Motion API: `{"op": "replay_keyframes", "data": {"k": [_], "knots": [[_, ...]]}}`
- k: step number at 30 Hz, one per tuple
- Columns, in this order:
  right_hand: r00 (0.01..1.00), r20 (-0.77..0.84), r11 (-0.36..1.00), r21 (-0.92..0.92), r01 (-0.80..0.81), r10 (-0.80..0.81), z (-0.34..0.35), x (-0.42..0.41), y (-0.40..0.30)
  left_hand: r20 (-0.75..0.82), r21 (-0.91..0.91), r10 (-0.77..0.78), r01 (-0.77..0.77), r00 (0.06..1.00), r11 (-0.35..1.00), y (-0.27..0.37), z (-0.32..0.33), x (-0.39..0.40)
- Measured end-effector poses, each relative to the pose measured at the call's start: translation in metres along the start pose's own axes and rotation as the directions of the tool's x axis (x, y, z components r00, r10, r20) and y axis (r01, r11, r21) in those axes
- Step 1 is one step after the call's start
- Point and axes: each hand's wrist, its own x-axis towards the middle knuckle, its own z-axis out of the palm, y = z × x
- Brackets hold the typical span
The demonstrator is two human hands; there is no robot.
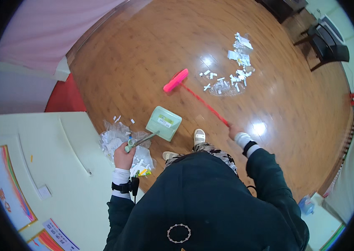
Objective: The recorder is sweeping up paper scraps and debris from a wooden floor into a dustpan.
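My left hand (123, 158) grips the upper end of the handle of a pale green dustpan (163, 124), whose pan bears a label and hangs over or rests on the floor; I cannot tell which. In my right hand (236, 131) is the red stick of a broom with a bright pink head (176, 80). The broom head lies out ahead, beyond the dustpan. A heap of plastic bags and paper scraps (114, 138) lies by the wall, partly behind my left hand. Farther off to the right, a curved trail of white scraps and clear plastic (241, 61) covers the wooden floor.
A black chair (329, 47) and a dark wooden cabinet (280, 9) stand at the far right. Pink cloth (51, 31) hangs at the left above a red floor patch (65, 95). A plastic bottle (306, 205) sits near a white table (319, 224). Framed posters (10, 185) hang on the left wall.
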Motion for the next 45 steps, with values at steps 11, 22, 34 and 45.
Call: {"op": "replay_keyframes", "data": {"k": [11,22,34,45], "knots": [[0.919,-0.304,0.954,0.238,-0.181,0.250,0.032,-0.133,0.123,0.083,-0.074,0.187,-0.181,0.979,0.981,0.078,0.012,0.073],[0.836,0.020,0.684,0.565,-0.462,0.548,0.112,-0.163,0.007,0.296,0.009,0.350,-0.369,0.889,0.929,0.108,0.052,0.167],[0.807,-0.094,0.705,0.552,-0.445,0.583,0.078,-0.145,-0.066,0.384,0.040,0.408,-0.457,0.828,0.889,0.098,0.060,0.235],[0.800,0.008,0.673,0.537,-0.510,0.600,0.069,-0.075,-0.074,0.444,0.059,0.434,-0.508,0.784,0.859,0.113,0.076,0.275]]}}
